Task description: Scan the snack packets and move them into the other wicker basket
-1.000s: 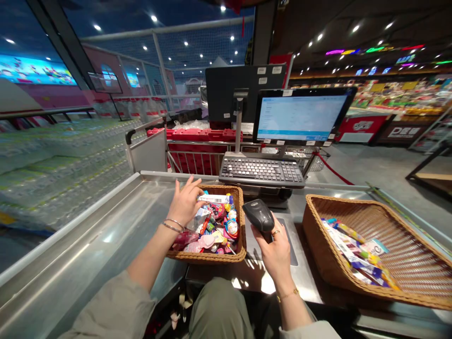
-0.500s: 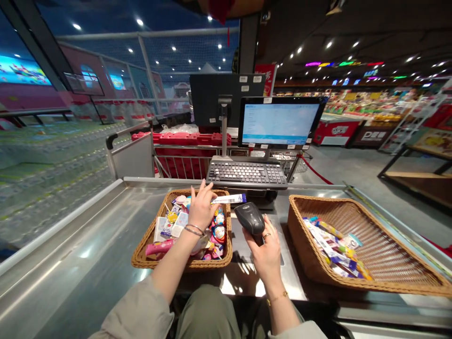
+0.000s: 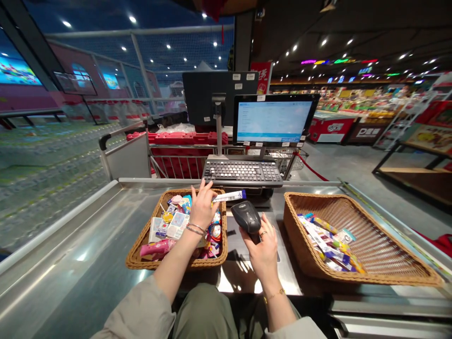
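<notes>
My left hand (image 3: 203, 207) reaches into the left wicker basket (image 3: 139, 252) of colourful sweets and small toys, its fingers closed on a long white-and-blue packet (image 3: 230, 196) that sticks out to the right over the basket's far rim. My right hand (image 3: 263, 247) grips a black barcode scanner (image 3: 246, 216), held upright just right of that basket with its head towards the packet. A second wicker basket (image 3: 381, 230) on the right holds several flat sweet packets (image 3: 326, 240) along its left side.
Both baskets sit on a steel checkout counter (image 3: 88, 245). Behind them are a keyboard (image 3: 242, 171), a lit screen (image 3: 272, 121) and a dark customer display (image 3: 212, 94). A red shopping cart (image 3: 183, 150) stands beyond the counter. My knees are under the front edge.
My left hand has moved from the basket's left rim across to its far right corner and taken hold of the long packet. The scanner hand has stayed about where it was.
</notes>
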A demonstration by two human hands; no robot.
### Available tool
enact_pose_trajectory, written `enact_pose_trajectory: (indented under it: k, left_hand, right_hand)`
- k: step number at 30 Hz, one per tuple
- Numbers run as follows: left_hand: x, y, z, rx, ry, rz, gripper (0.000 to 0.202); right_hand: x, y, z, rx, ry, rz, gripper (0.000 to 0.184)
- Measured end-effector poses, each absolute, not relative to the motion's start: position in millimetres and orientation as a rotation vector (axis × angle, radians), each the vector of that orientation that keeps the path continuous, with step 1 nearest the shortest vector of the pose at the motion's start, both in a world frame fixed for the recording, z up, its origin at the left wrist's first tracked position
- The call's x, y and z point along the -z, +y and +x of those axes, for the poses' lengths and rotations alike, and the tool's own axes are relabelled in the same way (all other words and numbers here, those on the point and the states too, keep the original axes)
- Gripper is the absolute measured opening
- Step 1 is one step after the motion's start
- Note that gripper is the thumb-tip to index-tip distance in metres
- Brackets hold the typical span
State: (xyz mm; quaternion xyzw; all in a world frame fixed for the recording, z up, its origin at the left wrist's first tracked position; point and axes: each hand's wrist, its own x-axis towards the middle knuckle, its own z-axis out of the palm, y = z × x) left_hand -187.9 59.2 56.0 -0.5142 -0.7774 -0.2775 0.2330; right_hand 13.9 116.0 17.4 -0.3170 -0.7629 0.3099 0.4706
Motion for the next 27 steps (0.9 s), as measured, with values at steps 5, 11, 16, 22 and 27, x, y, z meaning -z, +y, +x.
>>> enact_pose_trajectory:
  k: [5,11,16,22,27]
  left_hand:
    - [-53.9,62.4,-188.0,0.829,-2.025,-1.397,0.01]
    - [-54.2,63.4,-188.4,0.827,-2.005,-1.401,0.012]
    - [-54.3,63.5,-188.4,0.844,-2.0,-1.401,0.012]
    - [-55.0,63.3,-188.2,0.849,-2.002,-1.401,0.012]
    - [-55.3,64.3,-188.2,0.86,-1.996,-1.397,0.014]
  right_hand:
    - [-15.4,116.7,13.9,-0.745,-1.874,-0.775,0.033]
    - [-14.9,117.1,14.5,-0.742,-1.867,-0.77,0.033]
    - [-15.9,117.1,14.3,-0.745,-1.862,-0.767,0.033]
    - [-16.2,117.3,13.4,-0.743,-1.862,-0.762,0.034]
    - [-15.3,117.4,13.5,-0.735,-1.867,-0.754,0.033]
